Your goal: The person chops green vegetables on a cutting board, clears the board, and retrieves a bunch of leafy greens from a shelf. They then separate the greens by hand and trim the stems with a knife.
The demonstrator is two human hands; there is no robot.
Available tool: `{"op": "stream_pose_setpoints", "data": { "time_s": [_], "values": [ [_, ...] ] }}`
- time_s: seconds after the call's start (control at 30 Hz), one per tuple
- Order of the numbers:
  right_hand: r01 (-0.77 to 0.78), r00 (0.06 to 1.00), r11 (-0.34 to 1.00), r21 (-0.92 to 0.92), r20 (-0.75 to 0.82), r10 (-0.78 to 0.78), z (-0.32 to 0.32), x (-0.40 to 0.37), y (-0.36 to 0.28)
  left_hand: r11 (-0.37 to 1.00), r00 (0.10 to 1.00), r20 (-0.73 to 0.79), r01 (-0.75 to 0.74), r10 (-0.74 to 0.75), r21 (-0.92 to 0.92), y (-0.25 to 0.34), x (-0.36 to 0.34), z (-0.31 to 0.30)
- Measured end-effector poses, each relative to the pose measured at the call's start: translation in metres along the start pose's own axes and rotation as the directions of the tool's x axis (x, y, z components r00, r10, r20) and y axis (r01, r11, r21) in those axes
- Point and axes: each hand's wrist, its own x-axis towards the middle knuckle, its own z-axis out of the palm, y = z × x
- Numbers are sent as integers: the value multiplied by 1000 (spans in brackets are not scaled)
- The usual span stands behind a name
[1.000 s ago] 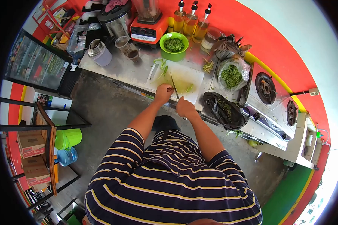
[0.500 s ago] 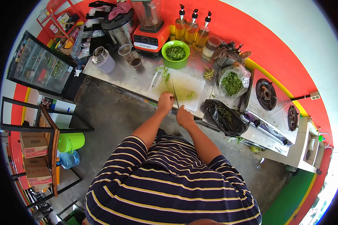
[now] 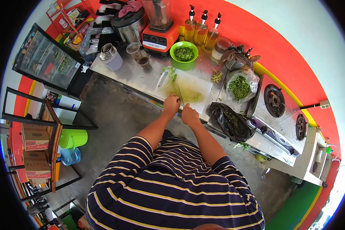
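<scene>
A white cutting board (image 3: 203, 87) lies at the counter's front edge, with green leaves (image 3: 170, 76) on its left part and small chopped bits (image 3: 197, 97) on its right. My right hand (image 3: 189, 114) is closed around the handle of a knife, whose thin blade (image 3: 179, 87) reaches across the board. Left of the knife, my left hand (image 3: 171, 103) is closed at the board's front edge; what it holds, if anything, is too small to tell. Behind the board stands a green bowl (image 3: 184, 63) of chopped greens.
To the right are a clear bag of greens (image 3: 239, 87), a black plastic bag (image 3: 232, 122) and a gas stove (image 3: 285, 111). Behind stand an orange blender (image 3: 157, 40) and three pump bottles (image 3: 200, 33). Cups (image 3: 143, 61) and a jar (image 3: 111, 59) are at left.
The view has shifted slightly, so the counter items appear a little farther right. Both hands stay at the board's front edge, with the knife still held.
</scene>
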Motion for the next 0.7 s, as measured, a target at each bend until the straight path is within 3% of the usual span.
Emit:
{"op": "stream_pose_setpoints", "data": {
  "time_s": [0.33,0.4,0.5,0.7],
  "values": [
    [12,1000,1000,-7,-2,-12,3,-1,1,996,996,22,87,-87,4,7,3,-3],
    [21,1000,999,36,-11,-21,-1,-1,1,999,998,45,53,-54,11,3,2,-3],
    [-1,995,1000,4,101,1,-18,-3,-4,998,995,77,61,-61,5,-2,6,-1],
    [-9,999,1000,-27,38,10,4,8,-6,999,997,69,29,-27,-32,-4,7,-1]
  ]
}}
